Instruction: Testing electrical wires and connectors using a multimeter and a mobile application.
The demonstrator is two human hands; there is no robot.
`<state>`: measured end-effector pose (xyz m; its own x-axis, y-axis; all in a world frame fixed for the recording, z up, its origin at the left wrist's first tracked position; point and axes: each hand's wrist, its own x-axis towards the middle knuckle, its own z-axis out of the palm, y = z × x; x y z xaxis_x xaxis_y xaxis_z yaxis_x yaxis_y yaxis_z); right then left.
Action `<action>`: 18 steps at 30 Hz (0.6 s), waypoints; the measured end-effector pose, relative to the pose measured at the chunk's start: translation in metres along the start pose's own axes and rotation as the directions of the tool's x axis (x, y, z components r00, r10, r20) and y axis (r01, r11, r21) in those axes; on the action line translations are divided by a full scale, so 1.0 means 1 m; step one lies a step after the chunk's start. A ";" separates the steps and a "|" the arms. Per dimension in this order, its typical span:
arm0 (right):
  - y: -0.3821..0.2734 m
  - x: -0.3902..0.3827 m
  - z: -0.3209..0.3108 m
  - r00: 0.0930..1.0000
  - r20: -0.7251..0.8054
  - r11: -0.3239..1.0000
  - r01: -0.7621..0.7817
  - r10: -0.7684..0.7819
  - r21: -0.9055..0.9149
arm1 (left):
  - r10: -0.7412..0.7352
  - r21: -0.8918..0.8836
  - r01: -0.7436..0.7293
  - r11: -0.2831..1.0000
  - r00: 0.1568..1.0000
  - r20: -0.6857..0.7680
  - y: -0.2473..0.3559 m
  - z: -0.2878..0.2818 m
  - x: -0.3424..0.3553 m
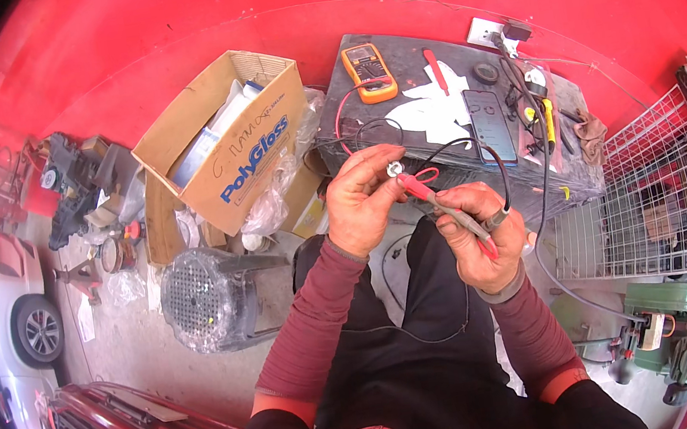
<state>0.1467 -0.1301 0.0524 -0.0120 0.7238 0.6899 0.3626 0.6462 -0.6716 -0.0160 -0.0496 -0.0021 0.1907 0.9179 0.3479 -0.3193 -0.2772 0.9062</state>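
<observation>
1. Centrally, left hand (362,203): fingers pinched on a small silver part (395,169), held above the lap.
2. Right hand (481,235): clenched around a red probe (437,200), tip touching the part.
3. Behind: orange meter (368,61) on dark table (401,59); cardboard box (225,139) left; wire basket (654,200) right.

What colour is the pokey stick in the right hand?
Red; the probe in the right hand shows best in the head view.

Dark bench (393,60) w/ orange multimeter (368,61), red screwdriver (435,70), phone (488,115), white paper (434,111) on top.
</observation>
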 end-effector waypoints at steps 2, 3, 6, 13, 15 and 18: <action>0.000 0.000 0.000 1.000 0.005 1.000 -0.016 0.016 -0.003 | -0.002 0.010 0.002 1.000 1.000 -0.002 0.000 0.000 0.000; 0.000 0.000 0.001 0.999 0.010 0.999 -0.032 0.032 -0.007 | -0.004 0.020 0.004 1.000 1.000 -0.004 0.000 0.001 0.000; 0.001 -0.001 0.004 1.000 0.012 1.000 0.000 0.000 -0.001 | -0.011 0.084 0.010 0.996 1.000 0.013 0.001 0.000 -0.001; 0.002 0.001 0.007 0.999 0.037 0.998 0.036 -0.034 -0.059 | -0.024 0.081 0.021 0.996 0.999 0.034 -0.001 -0.002 -0.003; 0.005 -0.002 0.008 0.997 0.063 0.997 0.037 -0.033 -0.071 | -0.021 -0.068 0.027 0.997 0.996 0.090 -0.001 -0.007 -0.003; 0.007 -0.003 0.010 0.997 0.081 0.998 0.024 -0.018 -0.065 | -0.095 -0.157 0.107 0.982 0.992 0.083 -0.006 -0.008 -0.005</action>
<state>0.1402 -0.1252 0.0433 -0.0941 0.7290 0.6781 0.4222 0.6460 -0.6360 -0.0228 -0.0502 -0.0111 0.2961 0.9134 0.2793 -0.4390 -0.1296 0.8891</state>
